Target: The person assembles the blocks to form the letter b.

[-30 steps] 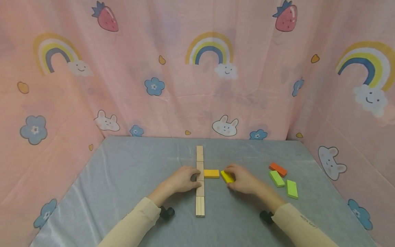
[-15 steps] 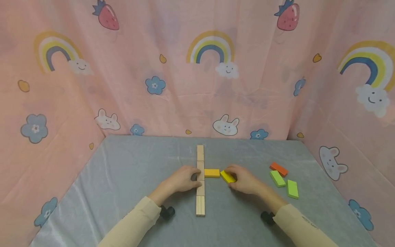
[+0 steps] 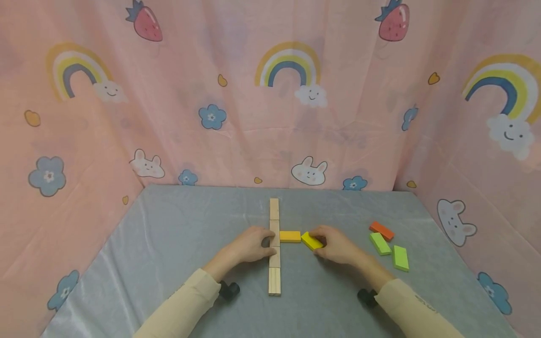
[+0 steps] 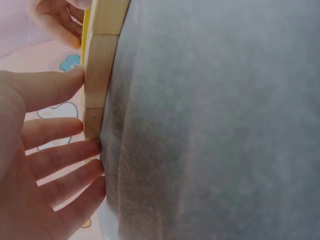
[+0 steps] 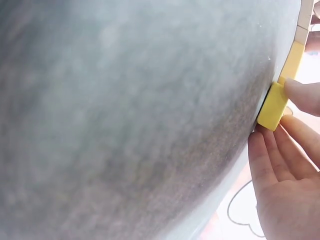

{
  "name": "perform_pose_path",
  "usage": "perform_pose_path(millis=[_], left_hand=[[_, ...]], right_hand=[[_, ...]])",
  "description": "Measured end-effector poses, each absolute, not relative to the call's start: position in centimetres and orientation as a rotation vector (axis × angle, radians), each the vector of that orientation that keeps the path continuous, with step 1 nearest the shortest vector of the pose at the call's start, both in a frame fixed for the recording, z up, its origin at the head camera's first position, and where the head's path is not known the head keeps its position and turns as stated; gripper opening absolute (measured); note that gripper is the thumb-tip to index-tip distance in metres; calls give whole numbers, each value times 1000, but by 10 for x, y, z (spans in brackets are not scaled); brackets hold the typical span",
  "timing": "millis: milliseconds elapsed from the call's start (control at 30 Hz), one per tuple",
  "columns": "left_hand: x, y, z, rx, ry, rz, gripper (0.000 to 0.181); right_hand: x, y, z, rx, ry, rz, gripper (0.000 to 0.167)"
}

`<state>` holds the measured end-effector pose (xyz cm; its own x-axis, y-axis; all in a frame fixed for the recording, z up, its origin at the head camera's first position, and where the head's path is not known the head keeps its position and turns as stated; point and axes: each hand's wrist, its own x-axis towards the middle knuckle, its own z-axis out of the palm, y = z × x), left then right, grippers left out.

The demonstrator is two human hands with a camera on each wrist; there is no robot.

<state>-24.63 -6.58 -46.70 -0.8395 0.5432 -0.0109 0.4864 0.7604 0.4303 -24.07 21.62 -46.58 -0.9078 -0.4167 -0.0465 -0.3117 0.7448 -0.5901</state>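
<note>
A straight row of plain wooden blocks [image 3: 274, 280] lies end to end on the grey cloth. My left hand [image 3: 249, 246] rests at the row's left side, with its thumb and fingertips touching the blocks; in the left wrist view its fingers are spread and fairly straight. An orange-yellow block [image 3: 289, 236] juts rightward from the middle of the row. My right hand [image 3: 336, 245] pinches a bright yellow block [image 3: 311, 241] between thumb and fingers. That yellow block [image 5: 272, 106] lies slanted, its near corner at the right end of the orange-yellow one.
On the right lie an orange-red block [image 3: 382, 231] and two lime green blocks [image 3: 380, 244], set at different angles. Grey cloth [image 3: 190, 216] covers the table. Behind and at both sides hangs a pink patterned curtain [image 3: 253, 141].
The yellow block has turned slightly and shifted a little left, closer to the orange-yellow block, with my right hand. My left hand stays in place on the row.
</note>
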Motion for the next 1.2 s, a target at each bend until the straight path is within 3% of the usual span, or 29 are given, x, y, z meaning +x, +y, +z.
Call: perform_pose_path(millis=[500,667,1200], left_hand=[[-245,-65,-466,830,2796,668,49],[-246,-65,-466,827,2794,668,49],[-245,-65,-465,823,2790,674,48]], right_hand=[[-234,223,-460,-550,2749,-920,41],[-229,232,-458,-642,2760,-913,39],[-206,267,-447,-564,2816,-816,30]])
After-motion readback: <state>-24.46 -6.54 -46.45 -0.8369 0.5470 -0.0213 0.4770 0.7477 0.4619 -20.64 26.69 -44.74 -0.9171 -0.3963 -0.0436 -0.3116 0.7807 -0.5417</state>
